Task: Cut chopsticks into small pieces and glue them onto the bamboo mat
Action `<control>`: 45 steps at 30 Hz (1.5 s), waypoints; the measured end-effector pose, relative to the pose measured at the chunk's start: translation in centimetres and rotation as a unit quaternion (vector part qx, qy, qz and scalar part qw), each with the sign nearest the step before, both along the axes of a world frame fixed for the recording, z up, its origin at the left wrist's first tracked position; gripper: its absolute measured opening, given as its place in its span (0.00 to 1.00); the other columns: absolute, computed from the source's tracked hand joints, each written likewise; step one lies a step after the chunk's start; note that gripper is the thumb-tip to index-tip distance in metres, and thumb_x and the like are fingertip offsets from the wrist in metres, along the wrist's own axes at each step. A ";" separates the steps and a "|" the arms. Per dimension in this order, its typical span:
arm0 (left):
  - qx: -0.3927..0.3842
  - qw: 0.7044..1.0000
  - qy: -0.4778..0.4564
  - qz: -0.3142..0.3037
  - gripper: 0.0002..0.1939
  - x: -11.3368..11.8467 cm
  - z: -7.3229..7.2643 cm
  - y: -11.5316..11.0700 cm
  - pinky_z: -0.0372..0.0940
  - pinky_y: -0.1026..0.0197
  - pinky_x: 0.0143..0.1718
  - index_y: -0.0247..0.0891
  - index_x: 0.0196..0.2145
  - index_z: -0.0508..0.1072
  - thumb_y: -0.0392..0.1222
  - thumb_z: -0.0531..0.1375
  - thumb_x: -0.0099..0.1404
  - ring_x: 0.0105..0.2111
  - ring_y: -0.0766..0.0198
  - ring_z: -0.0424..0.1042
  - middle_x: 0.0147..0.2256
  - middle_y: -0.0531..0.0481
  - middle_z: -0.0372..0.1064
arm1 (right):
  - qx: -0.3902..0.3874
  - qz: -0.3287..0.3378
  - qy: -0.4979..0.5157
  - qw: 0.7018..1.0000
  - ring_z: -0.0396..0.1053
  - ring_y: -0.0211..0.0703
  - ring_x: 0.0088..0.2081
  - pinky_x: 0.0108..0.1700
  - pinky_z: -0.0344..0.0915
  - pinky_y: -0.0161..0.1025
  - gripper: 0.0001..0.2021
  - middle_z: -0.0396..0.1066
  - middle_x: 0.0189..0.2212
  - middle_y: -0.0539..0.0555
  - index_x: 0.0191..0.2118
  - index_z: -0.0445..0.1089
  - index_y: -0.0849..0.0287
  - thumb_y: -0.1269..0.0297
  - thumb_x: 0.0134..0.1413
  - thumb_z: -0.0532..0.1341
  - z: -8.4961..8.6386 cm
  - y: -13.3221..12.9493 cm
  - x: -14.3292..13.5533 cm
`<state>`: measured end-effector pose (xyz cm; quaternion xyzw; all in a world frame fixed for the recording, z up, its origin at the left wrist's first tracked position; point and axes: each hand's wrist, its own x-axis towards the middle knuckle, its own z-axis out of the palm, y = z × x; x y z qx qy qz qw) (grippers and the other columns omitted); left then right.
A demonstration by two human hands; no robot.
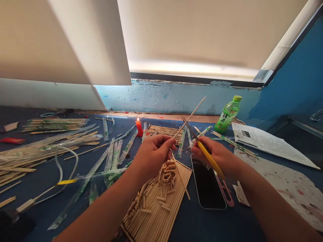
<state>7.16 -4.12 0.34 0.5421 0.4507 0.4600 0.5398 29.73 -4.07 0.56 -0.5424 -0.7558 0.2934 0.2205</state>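
Observation:
My left hand [161,145] is closed, pinching a thin wooden stick [195,108] that slants up to the right. A second stick [182,178] runs down from below its fingers; I cannot tell whether it is gripped too. In my right hand [210,151] is a yellow-handled tool [210,158], its narrow dark metal end meeting or crossing the upper stick. Its exact kind is unclear. Below both hands lies a panel of side-by-side sticks [168,220]. A string of small wooden beads [168,172] and several short cut stick pieces [161,198] rest on it.
A lit red candle [139,129] stands beyond my left hand. Right of the panel are a phone [208,188] and a pink-handled item [228,196]. A green tea bottle [227,116] stands at the back right near papers [267,144]. Wrappers [111,161], sticks [55,124] and a white cable [59,161] spread leftward.

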 end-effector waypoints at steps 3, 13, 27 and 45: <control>-0.015 0.999 -0.019 0.029 0.08 0.0 -0.2 0.3 0.55 0.67 0.19 0.37 0.31 0.74 0.44 0.63 0.64 0.19 0.73 0.60 0.27 0.49 0.72 | 0.048 -0.111 -0.068 0.990 0.71 0.47 0.35 0.34 0.65 0.39 0.21 0.74 0.38 0.56 0.47 0.68 0.58 0.46 0.57 0.63 -0.2 1.5 2.1; -0.015 0.999 0.018 -0.029 0.09 0.4 0.0 -0.2 0.53 0.67 0.18 0.38 0.30 0.71 0.44 0.61 0.66 0.19 0.72 0.59 0.26 0.49 0.70 | 0.041 -0.297 -0.226 0.927 0.76 0.66 0.42 0.37 0.66 0.46 0.15 0.77 0.35 0.69 0.38 0.76 0.64 0.58 0.47 0.69 -3.2 5.2 6.8; 0.151 0.962 0.215 -0.081 0.13 0.9 -0.5 -1.6 0.51 0.65 0.19 0.38 0.33 0.74 0.46 0.55 0.71 0.19 0.70 0.54 0.22 0.55 0.64 | -0.002 0.071 0.360 0.930 0.74 0.37 0.30 0.34 0.73 0.36 0.14 0.76 0.30 0.52 0.41 0.79 0.58 0.56 0.67 0.59 -1.1 0.2 -1.3; 0.361 0.892 0.255 0.091 0.07 0.6 -0.1 -2.3 0.66 0.62 0.42 0.38 0.42 0.78 0.38 0.59 0.70 0.38 0.65 0.74 0.39 0.49 0.78 | 0.048 -0.015 0.536 0.843 0.79 0.43 0.37 0.45 0.77 0.44 0.11 0.81 0.38 0.54 0.43 0.79 0.54 0.58 0.67 0.60 -2.1 -2.2 -5.1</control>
